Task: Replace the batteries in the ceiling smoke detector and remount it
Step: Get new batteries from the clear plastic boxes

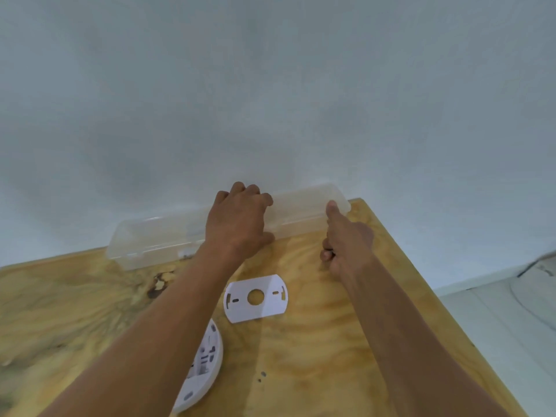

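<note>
Hands reach together to the long clear plastic box [168,236], which lies against the wall [270,85] along the far edge of the wooden table [331,356], its long axis running left to right, the right end a little farther away. The left hand [239,219] rests on top of the box near its middle, fingers curled over the far side and thumb at the near edge, a loose clasp on the lid rather than a fist. The right hand [346,242] is at the box's right end, forefinger stretched out and touching the near wall of the box, the other fingers folded in; something small and dark seems tucked in them, but I cannot tell what.

The smoke detector [201,368] lies well on the near side of the box, back upward, half hidden under the left forearm. Its flat white mounting plate [255,297] lies between the box and the detector, apart from both, between the two forearms.

My judgement is that the box holds the fresh batteries, though its contents are too blurred to see, and that the step in hand is opening it. That turns on the long axis: the lid should lift along the near long edge, where the left thumb already sits, while the right hand steadies the end.
</note>
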